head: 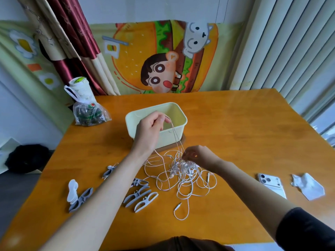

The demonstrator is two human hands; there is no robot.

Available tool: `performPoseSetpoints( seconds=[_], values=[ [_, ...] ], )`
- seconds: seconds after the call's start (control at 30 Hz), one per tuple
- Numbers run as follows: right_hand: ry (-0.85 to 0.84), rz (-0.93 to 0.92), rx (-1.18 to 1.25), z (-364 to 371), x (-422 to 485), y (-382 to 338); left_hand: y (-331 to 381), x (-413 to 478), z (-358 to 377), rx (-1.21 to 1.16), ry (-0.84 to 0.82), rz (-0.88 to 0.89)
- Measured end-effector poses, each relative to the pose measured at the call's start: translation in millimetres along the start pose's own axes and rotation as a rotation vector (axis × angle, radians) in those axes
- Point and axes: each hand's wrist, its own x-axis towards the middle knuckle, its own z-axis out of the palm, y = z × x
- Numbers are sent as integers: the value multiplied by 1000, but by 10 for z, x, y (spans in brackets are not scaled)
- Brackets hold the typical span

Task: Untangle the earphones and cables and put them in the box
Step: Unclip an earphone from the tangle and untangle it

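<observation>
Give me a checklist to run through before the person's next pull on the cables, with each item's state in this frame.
1. Left hand pinches a lifted cable strand: ok.
2. Right hand pinches the tangle of cables on the table: ok.
3. Box open, just behind the tangle: ok.
4. Cables separated: not ok, all in one knotted pile.
5. Jack plug lying free at the pile's near side: ok.
6. Which earphone the lifted strand leads to: cannot tell.
</observation>
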Motion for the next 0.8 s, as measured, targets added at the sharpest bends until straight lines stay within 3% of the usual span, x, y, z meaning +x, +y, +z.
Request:
performPoseSetpoints(
  seconds=[0.17, 0.27, 0.37, 0.47, 0.67, 0.73, 0.8],
  values=[
    [-41, 137, -142, -17, -21, 112, 20, -11, -20, -78, 49, 32],
    [27, 44, -147, -44, 11, 1, 0, 0, -22, -81, 43, -11],
    [77, -124, 75, -50, 14, -248, -12, 5, -5, -21, -23, -67],
    [-53, -161, 240, 26, 4, -408, -9, 15, 1, -44, -6, -71],
    [-180, -5, 74, 10, 30, -198, -25, 93, -155, -76, 102, -26],
    [4, -51, 11, -231, 78, -267, -71, 64, -158, -43, 104, -30],
    [426, -113, 161, -504, 93, -411, -139, 36, -136, 5, 99, -64]
  ],
)
